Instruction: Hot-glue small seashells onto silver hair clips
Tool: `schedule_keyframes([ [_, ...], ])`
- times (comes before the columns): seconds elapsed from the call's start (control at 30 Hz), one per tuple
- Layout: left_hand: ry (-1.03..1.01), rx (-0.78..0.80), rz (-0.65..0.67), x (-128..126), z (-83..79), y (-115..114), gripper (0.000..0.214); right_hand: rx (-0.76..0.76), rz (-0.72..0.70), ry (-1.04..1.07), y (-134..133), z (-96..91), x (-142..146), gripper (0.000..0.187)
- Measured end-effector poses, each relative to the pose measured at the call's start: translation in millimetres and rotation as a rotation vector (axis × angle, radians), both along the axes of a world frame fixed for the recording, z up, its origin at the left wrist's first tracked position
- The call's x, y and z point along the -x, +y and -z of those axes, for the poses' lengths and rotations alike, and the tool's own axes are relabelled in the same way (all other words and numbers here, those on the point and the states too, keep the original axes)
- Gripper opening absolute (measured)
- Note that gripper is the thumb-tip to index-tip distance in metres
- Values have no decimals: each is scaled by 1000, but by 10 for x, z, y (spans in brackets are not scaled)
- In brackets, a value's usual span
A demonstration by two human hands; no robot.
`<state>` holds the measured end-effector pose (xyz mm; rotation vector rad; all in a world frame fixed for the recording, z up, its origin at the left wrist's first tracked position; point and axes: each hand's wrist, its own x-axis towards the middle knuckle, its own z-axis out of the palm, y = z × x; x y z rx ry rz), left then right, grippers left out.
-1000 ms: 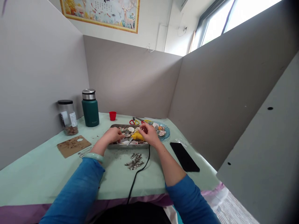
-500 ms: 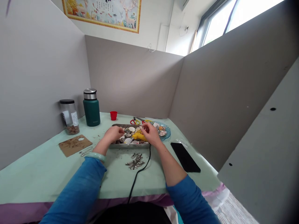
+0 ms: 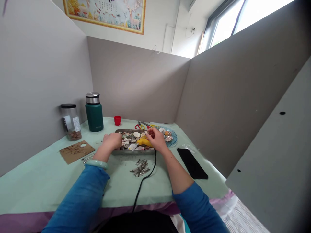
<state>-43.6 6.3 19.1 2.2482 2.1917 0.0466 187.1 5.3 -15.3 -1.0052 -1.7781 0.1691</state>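
A metal tray [image 3: 133, 152] full of shells [image 3: 136, 134] sits in the middle of the table. My left hand [image 3: 112, 141] is at the tray's left end, its fingers bent down and together; the fingertips are mostly hidden. Over the tray's right side, my right hand [image 3: 156, 138] has thumb and fingers pinched together, and whatever they hold is too small to name. Beside it, a yellow glue gun [image 3: 144, 141] lies on the shells, its black cord [image 3: 143, 179] running to the table's front edge. A pile of small metal clips [image 3: 140, 168] lies in front of the tray.
Behind my right hand is a blue plate [image 3: 173, 139] with shells. Scissors [image 3: 140, 126] and a red cup [image 3: 117, 120] stand farther back. On the left are a green bottle [image 3: 94, 115], a jar [image 3: 71, 123] and brown cardboard [image 3: 77, 152]; a black phone-like slab [image 3: 192, 163] lies right.
My left hand has moved left, from over the shells to the tray's left end. My right hand stays almost where it was, still pinched.
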Motion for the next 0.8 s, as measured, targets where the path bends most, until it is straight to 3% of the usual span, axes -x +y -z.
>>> schedule_keyframes([
  [0.27, -28, 50, 15, -83, 94, 18, 21, -17, 8, -37, 12, 22, -1, 15],
  [0.4, -74, -5, 37, -67, 66, 35, 28, -23, 17, -36, 16, 24, 4, 14],
  [0.57, -70, 16, -10, -5, 7, 29, 22, -21, 11, -37, 22, 31, 1, 15],
  [0.8, -36, 13, -52, 5, 62, 58, 26, -17, 22, -47, 19, 26, 4, 14],
])
